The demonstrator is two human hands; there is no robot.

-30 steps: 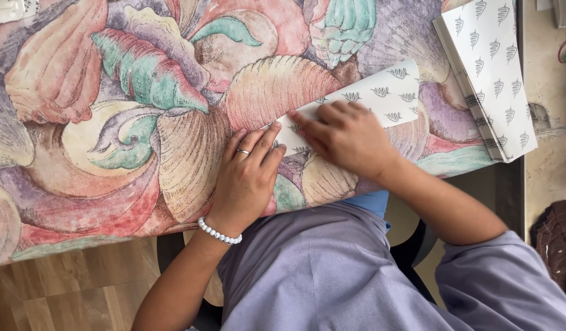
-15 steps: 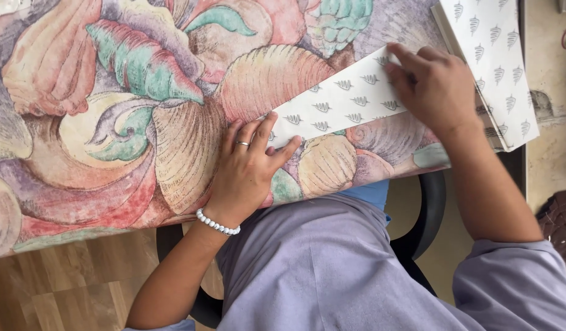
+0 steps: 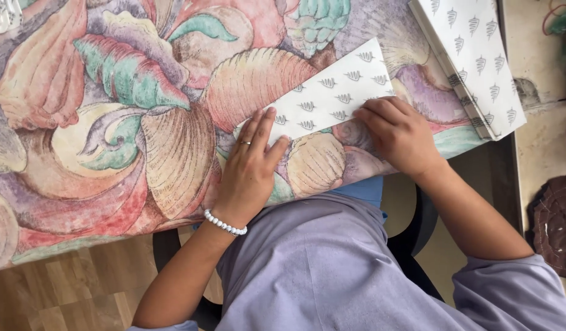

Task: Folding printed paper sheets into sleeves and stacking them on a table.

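Table w/ shell-print cloth (image 3: pixel 111 122); folded patterned paper (image 3: pixel 338 92) flat on it; paper stack (image 3: pixel 479 55) at corner.

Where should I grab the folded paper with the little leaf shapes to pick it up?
Probably the far upper corner of the folded paper, coming from the top right. That end lies bare on the tablecloth, while the left hand presses the near end and the right hand covers the lower edge. It lies flat, so slide fingertips under and pinch.
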